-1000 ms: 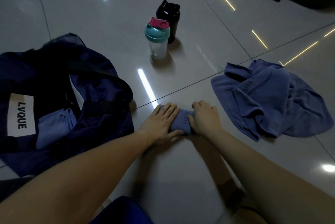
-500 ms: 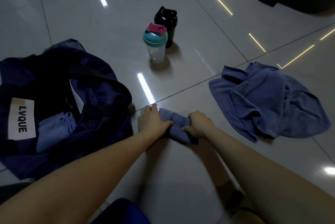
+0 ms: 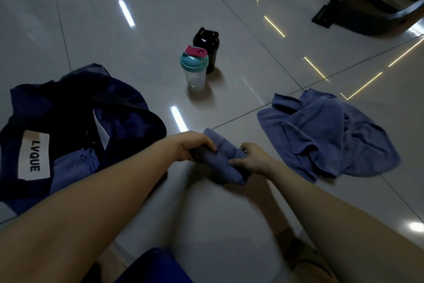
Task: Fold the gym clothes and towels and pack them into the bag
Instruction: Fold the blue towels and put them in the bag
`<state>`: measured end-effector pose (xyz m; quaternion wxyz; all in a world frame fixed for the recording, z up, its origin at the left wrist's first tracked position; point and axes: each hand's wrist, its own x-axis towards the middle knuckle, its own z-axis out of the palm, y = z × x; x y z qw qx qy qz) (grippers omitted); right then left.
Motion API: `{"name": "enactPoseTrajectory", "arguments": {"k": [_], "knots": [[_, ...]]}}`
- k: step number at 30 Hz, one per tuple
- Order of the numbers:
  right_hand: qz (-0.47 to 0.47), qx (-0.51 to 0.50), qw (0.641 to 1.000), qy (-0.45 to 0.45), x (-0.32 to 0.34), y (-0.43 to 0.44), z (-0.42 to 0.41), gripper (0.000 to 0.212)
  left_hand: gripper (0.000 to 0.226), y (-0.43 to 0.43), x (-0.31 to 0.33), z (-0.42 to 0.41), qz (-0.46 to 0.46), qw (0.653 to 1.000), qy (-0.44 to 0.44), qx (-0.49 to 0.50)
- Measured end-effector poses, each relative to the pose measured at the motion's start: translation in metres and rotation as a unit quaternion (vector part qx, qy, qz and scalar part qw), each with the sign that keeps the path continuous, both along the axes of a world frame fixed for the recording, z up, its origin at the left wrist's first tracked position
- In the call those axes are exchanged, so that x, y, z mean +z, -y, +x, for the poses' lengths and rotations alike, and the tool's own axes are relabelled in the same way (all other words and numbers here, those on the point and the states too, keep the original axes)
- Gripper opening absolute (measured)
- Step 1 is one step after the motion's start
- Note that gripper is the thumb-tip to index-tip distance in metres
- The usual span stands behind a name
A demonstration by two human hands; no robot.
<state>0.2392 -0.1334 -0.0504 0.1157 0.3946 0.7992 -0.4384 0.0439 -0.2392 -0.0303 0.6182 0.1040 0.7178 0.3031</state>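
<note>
Two grips, left hand [image 3: 195,148] and right hand [image 3: 253,159], clutching folded towel [image 3: 223,161], earlier pressing flat

— What can be read there?
— "LVQUE", in black capitals on a white label [image 3: 33,156] on the dark blue bag [image 3: 128,104].
— Anything else?
— The loose towel [image 3: 332,136] bears faint lettering, too dim to read.

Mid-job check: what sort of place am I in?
Likely an indoor room, home or gym I cannot tell: glossy floor tiles mirroring strip lights, an open gym bag lying on them, and a teal-lidded shaker beside a black bottle.
</note>
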Motion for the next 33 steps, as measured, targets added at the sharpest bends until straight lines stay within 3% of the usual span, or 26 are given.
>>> {"name": "enactPoseTrajectory", "arguments": {"k": [7,10,12,17,20,23,28,33], "knots": [[-0.102,-0.042,0.989,-0.098,0.071,0.000,-0.012,0.042,0.048,0.001,0.081,-0.024,0.188,0.981,-0.044,-0.030],[-0.135,-0.010,0.984,-0.115,0.110,0.003,-0.024,0.072,0.055,0.011,0.123,-0.042,0.228,0.970,-0.054,-0.070],[-0.162,0.002,0.977,-0.139,0.143,0.009,-0.033,0.078,0.047,0.022,0.156,-0.052,0.249,0.962,-0.060,-0.099],[-0.356,0.023,0.908,-0.218,0.204,0.048,-0.058,0.047,0.039,0.055,0.231,-0.069,0.276,0.942,-0.051,-0.182],[-0.414,0.039,0.883,-0.219,0.226,0.069,-0.077,0.062,0.046,0.080,0.262,-0.079,0.277,0.932,-0.067,-0.225],[-0.373,0.048,0.901,-0.218,0.250,0.080,-0.096,0.056,0.045,0.104,0.282,-0.090,0.272,0.936,-0.103,-0.198],[-0.280,0.108,0.938,-0.176,0.274,0.091,-0.146,0.057,0.066,0.148,0.291,-0.115,0.230,0.944,-0.222,-0.087],[-0.131,0.154,0.964,-0.170,0.272,0.122,-0.224,0.045,0.051,0.196,0.264,-0.161,0.185,0.939,-0.285,0.047]]}}
